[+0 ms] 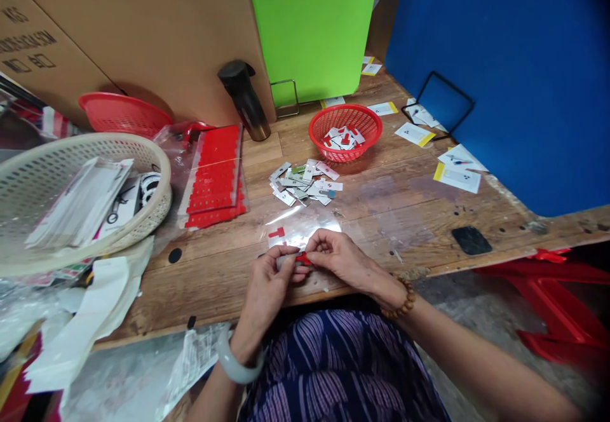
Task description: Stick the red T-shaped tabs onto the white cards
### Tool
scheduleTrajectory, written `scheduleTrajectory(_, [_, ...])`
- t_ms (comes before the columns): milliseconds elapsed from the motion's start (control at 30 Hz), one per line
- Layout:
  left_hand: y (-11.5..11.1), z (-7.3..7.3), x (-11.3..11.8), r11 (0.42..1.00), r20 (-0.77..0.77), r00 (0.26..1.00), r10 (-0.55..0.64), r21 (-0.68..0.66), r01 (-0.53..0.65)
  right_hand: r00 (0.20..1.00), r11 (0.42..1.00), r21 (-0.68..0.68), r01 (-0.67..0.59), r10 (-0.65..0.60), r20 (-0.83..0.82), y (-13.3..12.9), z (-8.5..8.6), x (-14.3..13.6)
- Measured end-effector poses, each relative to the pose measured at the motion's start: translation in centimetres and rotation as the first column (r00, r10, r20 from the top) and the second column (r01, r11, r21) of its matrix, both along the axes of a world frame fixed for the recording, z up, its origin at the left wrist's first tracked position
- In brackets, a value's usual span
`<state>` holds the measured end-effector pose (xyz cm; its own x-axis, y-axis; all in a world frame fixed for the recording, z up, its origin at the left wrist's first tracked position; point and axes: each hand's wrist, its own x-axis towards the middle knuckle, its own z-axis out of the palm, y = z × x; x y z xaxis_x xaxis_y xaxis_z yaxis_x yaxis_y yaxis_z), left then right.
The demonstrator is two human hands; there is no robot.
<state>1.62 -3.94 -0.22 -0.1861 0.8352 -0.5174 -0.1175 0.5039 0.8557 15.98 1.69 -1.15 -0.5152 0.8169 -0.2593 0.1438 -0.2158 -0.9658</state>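
Observation:
My left hand (270, 280) grips a small flat piece, mostly hidden by its fingers, close to the table's front edge. My right hand (347, 262) pinches a small red tab-shaped sticker (302, 258) against that piece. Just beyond my fingers lies a clear plastic sheet (320, 222) bearing a few red T-shaped stickers (276, 233). Farther back is a loose pile of small grey and white metal-looking plates (305, 183). A red plastic basket (318, 142) behind the pile contains similar plates with red marks on them.
At left, a large cream basket (164, 180) holds printed cards. Red sticker sheets (212, 174) lie beside it, near a black tumbler (245, 101). Yellow-edged cards (413, 133) and a black pad (471, 240) are to the right. Green (314, 28) and blue boards (505, 79) stand behind.

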Motion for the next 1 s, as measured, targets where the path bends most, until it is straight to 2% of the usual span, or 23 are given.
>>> scheduleTrajectory(67, [-0.1,-0.3,0.2,0.997,-0.153,0.988,0.008,0.078,0.004,0.996,0.988,0.154,0.033,-0.045,0.075,-0.4,0.0,-0.3])
scheduleTrajectory(133, [-0.1,-0.4,0.4,0.992,-0.224,0.974,0.030,0.126,-0.002,0.989,0.959,0.274,0.064,-0.098,0.112,-0.9,-0.2,-0.6])
scheduleTrajectory(200, [0.1,-0.4,0.3,0.995,-0.157,0.987,0.026,0.098,-0.011,0.984,0.942,0.320,0.097,-0.139,0.111,-1.2,-0.5,-0.8])
scheduleTrajectory(267, [0.3,-0.3,0.1,0.999,0.016,1.000,0.017,0.029,-0.018,0.980,0.936,0.324,0.137,-0.176,0.096,-1.3,-0.8,-0.8])
scheduleTrajectory(333, [0.4,-0.2,-0.1,0.999,0.169,0.985,0.033,-0.011,-0.031,0.978,0.936,0.313,0.158,-0.193,0.083,-1.3,-0.7,-0.7])
scheduleTrajectory(400, [0.6,-0.2,-0.1,0.998,0.243,0.968,0.069,-0.009,-0.069,0.977,0.936,0.314,0.160,-0.195,0.083,-1.2,-0.5,-0.6])
scheduleTrajectory(533, [0.5,-0.2,0.1,0.992,0.293,0.948,0.122,-0.004,-0.126,0.976,0.922,0.370,0.112,-0.171,0.131,-1.4,0.3,-0.3])
scheduleTrajectory(733, [0.3,0.0,0.1,0.993,0.311,0.943,0.117,-0.005,-0.121,0.956,0.863,0.500,0.075,-0.205,0.210,-1.6,0.9,0.0])
scheduleTrajectory(1000, [0.3,0.4,-0.3,0.995,0.465,0.880,0.098,-0.039,-0.091,0.978,0.919,0.394,0.038,-0.115,0.175,-1.0,1.5,0.2])
